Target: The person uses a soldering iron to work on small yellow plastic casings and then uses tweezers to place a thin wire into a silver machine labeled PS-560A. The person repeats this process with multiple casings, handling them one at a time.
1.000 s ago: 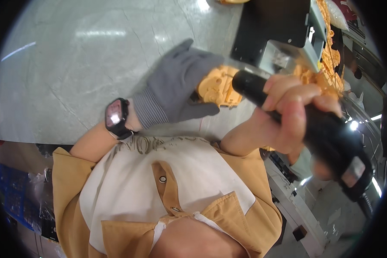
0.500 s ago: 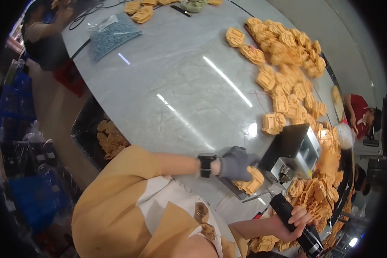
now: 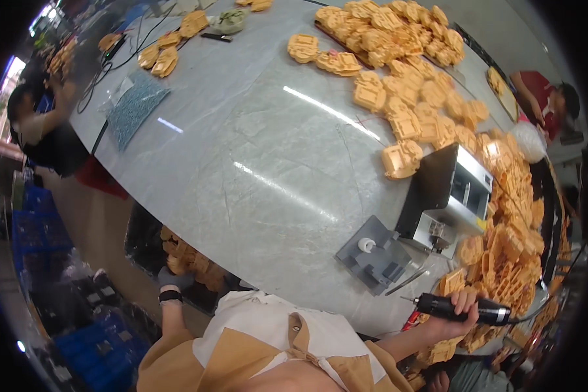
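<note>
My right hand (image 3: pixel 464 306) is wrapped round a black electric screwdriver (image 3: pixel 438 307), whose bit points left above the table edge. My left hand (image 3: pixel 176 279), in a grey glove, reaches down to the left past the table edge, at a black bin (image 3: pixel 144 242) of yellow-orange plastic parts (image 3: pixel 202 268). Its fingers are too small and blurred to tell whether they hold a part. In front of me lies a grey fixture plate (image 3: pixel 372 264) with a white ring (image 3: pixel 367 245) on it. A black and silver box-shaped machine (image 3: pixel 441 196), perhaps a screw feeder, stands just beyond it.
Yellow-orange parts are heaped along the right side (image 3: pixel 503 242) and far right (image 3: pixel 385 32) of the grey table (image 3: pixel 242 215). A bag of small bluish pieces (image 3: pixel 136 110) lies far left. Co-workers sit far left and right. Blue crates (image 3: pixel 104 346) stand at the lower left.
My left hand has left the fixture, where it held a yellow-orange part, and swung left and down to the bin. The fixture's surface now shows. The screwdriver has turned more level.
</note>
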Tool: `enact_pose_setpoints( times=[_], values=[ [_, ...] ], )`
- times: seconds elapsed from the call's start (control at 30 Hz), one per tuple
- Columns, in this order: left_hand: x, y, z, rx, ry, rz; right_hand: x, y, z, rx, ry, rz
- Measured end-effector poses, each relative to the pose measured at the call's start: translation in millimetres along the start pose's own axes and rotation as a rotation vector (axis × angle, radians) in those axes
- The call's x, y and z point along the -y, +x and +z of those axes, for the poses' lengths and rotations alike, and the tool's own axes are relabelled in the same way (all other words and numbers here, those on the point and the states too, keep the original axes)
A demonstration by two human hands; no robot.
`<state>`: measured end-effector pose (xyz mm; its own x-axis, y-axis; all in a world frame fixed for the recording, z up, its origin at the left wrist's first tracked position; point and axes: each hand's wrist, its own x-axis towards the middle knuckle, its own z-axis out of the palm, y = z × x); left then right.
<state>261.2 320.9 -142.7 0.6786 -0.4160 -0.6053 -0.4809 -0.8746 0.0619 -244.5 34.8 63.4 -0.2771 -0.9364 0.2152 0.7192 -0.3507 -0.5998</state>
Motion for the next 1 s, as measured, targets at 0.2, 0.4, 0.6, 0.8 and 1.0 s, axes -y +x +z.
enact_pose_setpoints(
  times=[0.2,0.4,0.6,0.8,1.0],
  values=[
    [-219,-23,-235,-1.457,-0.734,0.915,2,-8,18,-0.037,-0.200,-0.113],
    [-513,132,-281,-0.963,-0.047,0.707,-41,-26,57,-0.082,-0.111,0.022],
    [-534,123,-218,-0.632,-0.226,0.888,27,-62,25,-0.432,-0.361,-0.341],
    [-427,34,-162,-0.433,-0.477,1.208,36,-88,-19,-0.542,-0.408,-0.253],
    [-422,-132,-103,0.178,-0.013,2.091,16,-58,5,-0.266,-0.270,-0.174]
  ],
)
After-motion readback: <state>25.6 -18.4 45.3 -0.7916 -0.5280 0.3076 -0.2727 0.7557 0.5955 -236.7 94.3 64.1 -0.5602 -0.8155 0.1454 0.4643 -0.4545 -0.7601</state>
